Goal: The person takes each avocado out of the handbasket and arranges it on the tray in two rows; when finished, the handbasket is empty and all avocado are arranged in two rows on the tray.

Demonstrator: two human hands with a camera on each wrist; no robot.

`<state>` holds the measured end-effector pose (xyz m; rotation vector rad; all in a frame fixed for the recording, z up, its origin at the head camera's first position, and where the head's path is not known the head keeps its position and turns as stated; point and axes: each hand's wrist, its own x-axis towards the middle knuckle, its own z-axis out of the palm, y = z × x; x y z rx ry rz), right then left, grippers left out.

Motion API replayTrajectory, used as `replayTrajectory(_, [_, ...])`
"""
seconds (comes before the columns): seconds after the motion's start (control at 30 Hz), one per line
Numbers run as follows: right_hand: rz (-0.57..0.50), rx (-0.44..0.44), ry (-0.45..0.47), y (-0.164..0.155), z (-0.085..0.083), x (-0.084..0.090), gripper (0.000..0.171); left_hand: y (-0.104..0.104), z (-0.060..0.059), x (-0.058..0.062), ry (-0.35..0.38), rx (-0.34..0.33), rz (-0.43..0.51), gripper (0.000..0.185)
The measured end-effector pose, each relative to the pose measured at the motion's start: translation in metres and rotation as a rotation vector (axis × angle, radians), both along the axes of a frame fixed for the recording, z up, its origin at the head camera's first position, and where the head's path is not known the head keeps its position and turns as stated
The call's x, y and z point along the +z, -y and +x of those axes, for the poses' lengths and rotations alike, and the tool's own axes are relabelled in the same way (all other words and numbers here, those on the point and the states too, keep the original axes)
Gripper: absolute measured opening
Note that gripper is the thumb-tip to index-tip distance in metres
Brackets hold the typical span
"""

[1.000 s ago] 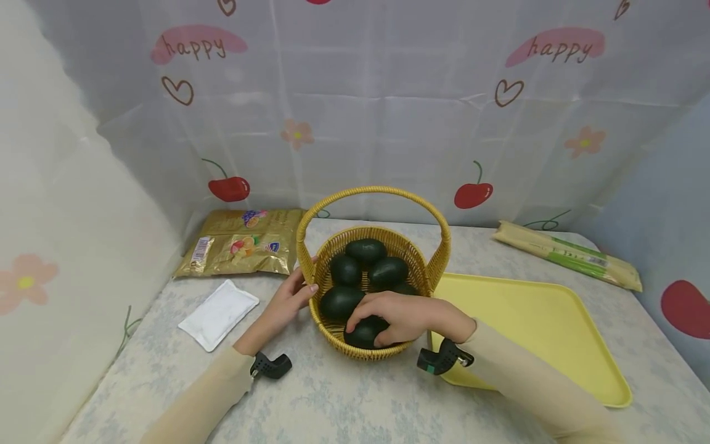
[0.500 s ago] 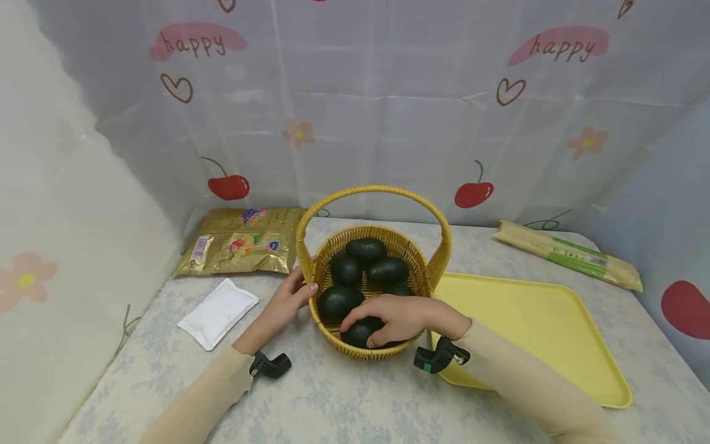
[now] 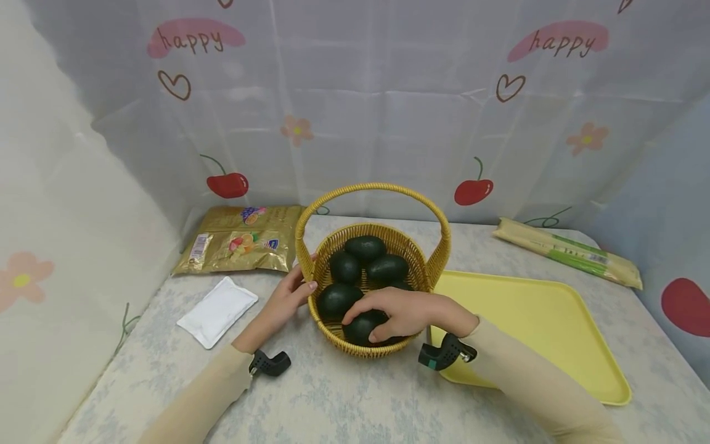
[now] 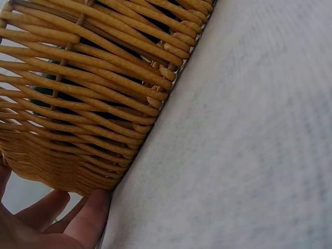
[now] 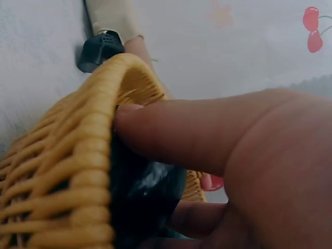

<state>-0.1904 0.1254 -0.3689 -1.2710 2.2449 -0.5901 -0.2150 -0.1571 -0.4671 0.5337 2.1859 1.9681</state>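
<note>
The right hand [image 3: 402, 311] curls its fingers and thumb round the dark green avocado [image 3: 363, 328] at the near edge of the wicker basket [image 3: 355, 347], palm down, the wrist bent over the basket's near-right rim and the forearm running back toward the person. From the right wrist view the thumb [image 5: 192, 132] lies across the top of the fruit with the other fingers tucked under it, just inside the woven rim. The left hand [image 3: 287, 299] lies against the basket's left wall, fingers fairly straight and pressed to the weave, gripping nothing. More avocados [image 3: 364, 248] fill the basket behind the held one. A yellow tray [image 3: 532, 320] lies just right of the basket.
</note>
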Motion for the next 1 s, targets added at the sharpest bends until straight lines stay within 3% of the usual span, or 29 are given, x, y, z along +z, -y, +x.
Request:
replayTrajectory(0.47, [-0.118, -0.131, 0.001, -0.037, 0.005, 0.023, 0.046, -0.001, 0.001, -0.001, -0.01, 0.001, 0.015, 0.062])
replayTrajectory(1.0, [-0.147, -0.271, 0.057, -0.088, 0.022, 0.043, 0.045, -0.001, 0.003, 0.002, -0.007, 0.002, -0.003, 0.063])
